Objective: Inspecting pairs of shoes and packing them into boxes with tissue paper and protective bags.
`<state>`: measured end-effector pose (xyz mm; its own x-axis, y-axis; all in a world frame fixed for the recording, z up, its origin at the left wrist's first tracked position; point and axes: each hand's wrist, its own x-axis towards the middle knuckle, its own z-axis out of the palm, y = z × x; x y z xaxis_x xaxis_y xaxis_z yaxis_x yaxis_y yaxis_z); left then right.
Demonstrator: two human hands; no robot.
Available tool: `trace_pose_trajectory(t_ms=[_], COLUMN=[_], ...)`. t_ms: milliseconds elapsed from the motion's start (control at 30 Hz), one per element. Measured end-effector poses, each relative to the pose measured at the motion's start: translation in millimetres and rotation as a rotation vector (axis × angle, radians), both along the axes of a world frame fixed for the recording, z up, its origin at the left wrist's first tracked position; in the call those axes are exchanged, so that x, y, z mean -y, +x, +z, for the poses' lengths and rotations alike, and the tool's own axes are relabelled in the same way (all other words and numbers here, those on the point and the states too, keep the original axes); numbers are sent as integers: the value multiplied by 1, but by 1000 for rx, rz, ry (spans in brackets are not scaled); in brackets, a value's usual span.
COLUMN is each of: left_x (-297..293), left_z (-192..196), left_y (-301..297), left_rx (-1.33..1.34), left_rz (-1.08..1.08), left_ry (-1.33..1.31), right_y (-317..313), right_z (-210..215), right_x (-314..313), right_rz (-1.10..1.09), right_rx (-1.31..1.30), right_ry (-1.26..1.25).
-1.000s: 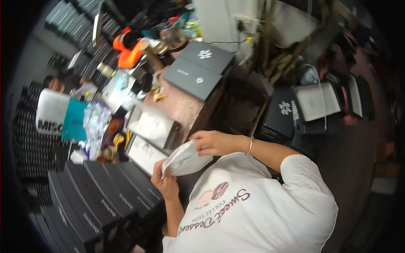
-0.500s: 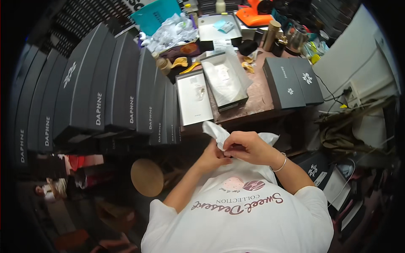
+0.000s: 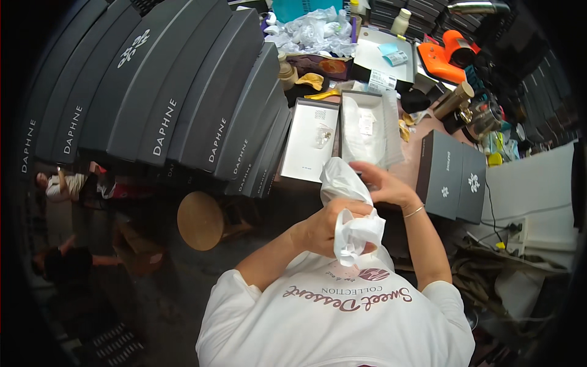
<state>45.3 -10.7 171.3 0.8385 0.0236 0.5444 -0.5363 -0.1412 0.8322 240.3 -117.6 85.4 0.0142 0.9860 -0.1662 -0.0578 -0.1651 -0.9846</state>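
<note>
A white tissue paper bundle (image 3: pixel 342 180) is held up in front of my chest. My left hand (image 3: pixel 327 226) is closed round its middle, and a crumpled end of paper sticks out below the fingers. My right hand (image 3: pixel 391 185) curls at the bundle's upper right side, its fingertips partly hidden by the paper. A small dark patch shows between that hand and the paper; I cannot make out what it is. Just beyond my hands lies an open shoe box (image 3: pixel 367 131) lined with white paper. To its left is a white box lid (image 3: pixel 310 137) with a small clear packet (image 3: pixel 323 137) on it.
Tall stacks of dark grey shoe boxes (image 3: pixel 183 92) rise at the left. Two closed grey boxes (image 3: pixel 449 177) sit at the table's right. Farther back are a bin of crumpled paper (image 3: pixel 312 33), an orange tool (image 3: pixel 443 61) and bottles. A round stool (image 3: pixel 200 220) stands below.
Both hands were pinching the paper close together. Now my left hand grips the bundle's middle, and my right hand has moved forward to its far side. The view has swung left.
</note>
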Motion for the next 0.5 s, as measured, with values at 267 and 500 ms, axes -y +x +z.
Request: trace_pose_trajectory(t_ms=[267,500], left_x=[-9,-1], left_z=[17,-53], left_y=[86,114], left_rx=[11,-475], left_rz=[542,940], left_ry=[-77,527], right_y=[14,89], right_z=[-65,-65], right_x=[-19,-30], right_rz=[-178,-414], right_rx=[-857,-998], right_ry=[-260,-356])
